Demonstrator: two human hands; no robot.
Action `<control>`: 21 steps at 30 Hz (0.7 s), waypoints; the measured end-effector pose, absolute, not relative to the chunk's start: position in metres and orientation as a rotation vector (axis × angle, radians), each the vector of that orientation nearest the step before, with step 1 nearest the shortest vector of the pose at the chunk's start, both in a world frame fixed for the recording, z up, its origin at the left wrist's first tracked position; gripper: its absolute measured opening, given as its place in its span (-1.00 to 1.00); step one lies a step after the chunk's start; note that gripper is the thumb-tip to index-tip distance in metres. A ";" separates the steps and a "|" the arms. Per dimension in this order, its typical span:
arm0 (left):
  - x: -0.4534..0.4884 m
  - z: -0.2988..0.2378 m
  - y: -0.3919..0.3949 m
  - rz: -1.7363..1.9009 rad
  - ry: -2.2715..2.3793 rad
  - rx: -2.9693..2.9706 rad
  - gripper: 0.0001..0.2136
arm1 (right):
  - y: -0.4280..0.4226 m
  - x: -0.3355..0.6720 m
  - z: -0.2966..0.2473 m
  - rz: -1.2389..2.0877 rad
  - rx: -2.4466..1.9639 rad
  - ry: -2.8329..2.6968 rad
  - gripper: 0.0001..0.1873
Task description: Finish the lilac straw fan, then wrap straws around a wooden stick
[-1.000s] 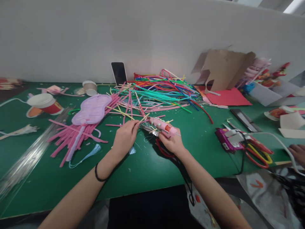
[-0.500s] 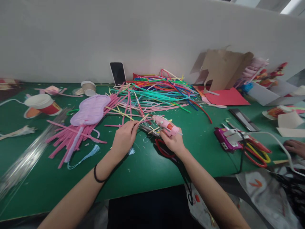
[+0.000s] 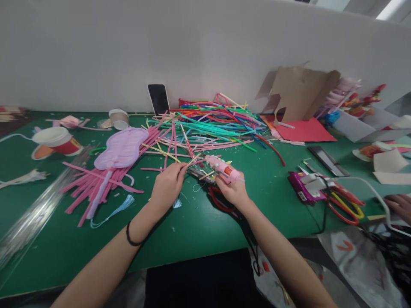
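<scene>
My left hand [image 3: 168, 183] is closed in a pinch on thin pipe cleaners [image 3: 193, 160], pale yellow and pinkish, whose ends stick out past the fingertips. A pink glue gun [image 3: 227, 170] is gripped in my right hand [image 3: 235, 191], its nozzle pointing left toward the pinched ends. Whether the nozzle touches them I cannot tell. Below and between the hands lie clear plastic wrapping and small pale pieces, partly hidden. A red-handled pair of scissors [image 3: 221, 203] lies under my right hand. A light blue tassel [image 3: 177, 202] shows beside my left hand.
Multicoloured pipe cleaners [image 3: 208, 124] are heaped along the wall by a propped phone [image 3: 158, 99]. To the left are a lilac fan-shaped piece [image 3: 121, 147], pink pipe cleaners [image 3: 78, 194] and a paper cup [image 3: 61, 141]. A purple power strip [image 3: 303, 188] and another person's hand [image 3: 400, 205] are right.
My hands, the glue gun and the pinched pipe cleaners have hardly moved. The other person's hand at the right edge has shifted slightly.
</scene>
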State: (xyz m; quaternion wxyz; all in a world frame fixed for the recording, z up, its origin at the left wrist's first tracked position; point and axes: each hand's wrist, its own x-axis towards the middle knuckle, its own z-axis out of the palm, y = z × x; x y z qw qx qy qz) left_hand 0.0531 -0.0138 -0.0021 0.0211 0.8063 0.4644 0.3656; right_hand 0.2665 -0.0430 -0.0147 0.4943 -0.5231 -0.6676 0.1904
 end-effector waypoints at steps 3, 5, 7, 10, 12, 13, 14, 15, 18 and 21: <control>0.053 -0.003 -0.013 1.132 1.444 2.499 -0.75 | -0.044 0.266 -0.013 0.472 -1.258 -1.731 -0.97; 0.052 -0.003 -0.013 1.133 1.444 2.501 -0.75 | -0.044 0.265 -0.014 0.463 -1.255 -1.761 -0.96; 0.053 -0.003 -0.013 1.127 1.444 2.502 -0.74 | -0.043 0.265 -0.015 0.439 -1.263 -1.719 -0.96; 0.053 -0.002 -0.013 1.112 1.455 2.497 -0.74 | -0.042 0.266 -0.016 0.433 -1.265 -1.630 -0.90; 0.054 -0.001 -0.014 1.103 1.462 2.493 -0.73 | -0.042 0.267 -0.016 0.433 -1.262 -1.627 -0.92; 0.054 -0.001 -0.014 1.099 1.464 2.492 -0.73 | -0.042 0.267 -0.015 0.430 -1.260 -1.648 -0.94; 0.054 -0.001 -0.014 1.097 1.467 2.491 -0.73 | -0.043 0.267 -0.015 0.423 -1.261 -1.676 -0.97; 0.053 -0.001 -0.014 1.096 1.470 2.491 -0.73 | -0.043 0.266 -0.015 0.419 -1.263 -1.710 -0.99; 0.053 -0.002 -0.013 1.106 1.469 2.491 -0.73 | -0.044 0.265 -0.014 0.420 -1.270 -1.781 -0.92; 0.052 -0.002 -0.012 1.106 1.458 2.487 -0.73 | -0.044 0.266 -0.015 0.393 -1.310 -1.748 -0.91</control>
